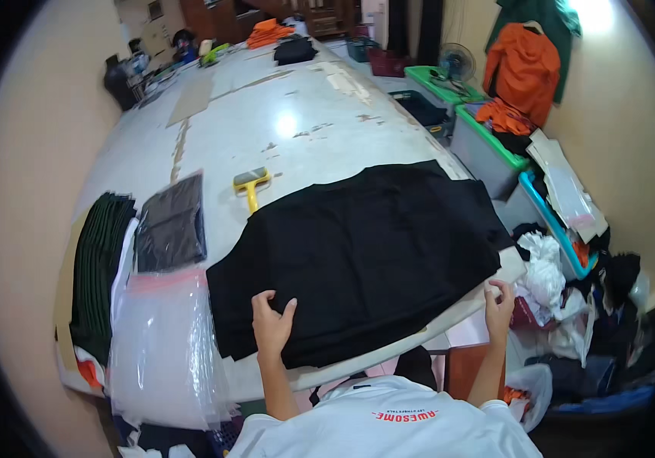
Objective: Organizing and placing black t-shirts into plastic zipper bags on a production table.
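A black garment (358,252) lies spread flat over the near part of the white table, its near edge close to the table's rim. My left hand (272,320) is at the garment's lower left part, thumb and fingers apart, with nothing held. Off the garment's right end is my right hand (499,305), its fingers loosely bent and apart, holding nothing that I can see. Just beyond the garment's upper left edge rests a lint roller (251,183) with a yellow handle.
Left of the garment are a stack of clear plastic bags (163,351), a bagged dark garment (171,221) and folded dark green cloth (102,267). Orange clothes (268,33) and a folded black pile (294,51) sit at the table's far end. Lidded bins (487,141) line the right side.
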Demonstrator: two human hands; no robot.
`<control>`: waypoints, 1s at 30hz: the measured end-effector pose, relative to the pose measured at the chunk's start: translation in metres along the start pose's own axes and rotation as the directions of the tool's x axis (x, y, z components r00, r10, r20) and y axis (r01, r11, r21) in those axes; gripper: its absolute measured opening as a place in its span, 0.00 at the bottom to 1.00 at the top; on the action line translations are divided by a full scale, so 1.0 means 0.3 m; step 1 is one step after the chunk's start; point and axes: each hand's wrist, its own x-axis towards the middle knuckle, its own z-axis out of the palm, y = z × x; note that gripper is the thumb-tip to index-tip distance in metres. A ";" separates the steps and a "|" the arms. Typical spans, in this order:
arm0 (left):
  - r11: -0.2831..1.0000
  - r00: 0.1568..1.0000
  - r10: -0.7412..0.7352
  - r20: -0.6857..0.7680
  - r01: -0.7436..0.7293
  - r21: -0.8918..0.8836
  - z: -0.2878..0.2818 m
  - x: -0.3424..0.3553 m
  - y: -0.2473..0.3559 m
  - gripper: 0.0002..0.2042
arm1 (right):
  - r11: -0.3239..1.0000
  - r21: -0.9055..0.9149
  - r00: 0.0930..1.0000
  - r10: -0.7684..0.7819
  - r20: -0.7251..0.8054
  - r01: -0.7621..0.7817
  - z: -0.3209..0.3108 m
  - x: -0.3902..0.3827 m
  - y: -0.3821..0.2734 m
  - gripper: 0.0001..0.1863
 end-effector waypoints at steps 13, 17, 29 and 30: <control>0.996 0.993 0.042 0.111 -0.032 -0.087 0.005 -0.018 -0.016 0.14 | 0.957 0.067 0.959 -0.278 -0.063 0.282 0.090 -0.014 -0.168 0.06; 0.934 0.973 -0.019 0.229 0.099 -0.342 0.006 -0.089 0.095 0.11 | 0.851 0.252 0.807 -0.520 0.280 0.461 0.174 -0.077 -0.378 0.22; 0.477 0.889 0.111 0.443 0.344 -0.809 0.086 -0.114 0.240 0.11 | 0.817 0.498 0.712 -0.532 0.459 0.290 0.433 -0.288 -0.416 0.37; 0.452 0.882 0.142 0.449 0.346 -0.822 0.092 -0.110 0.237 0.12 | 0.792 0.514 0.698 -0.571 0.431 0.330 0.436 -0.272 -0.407 0.36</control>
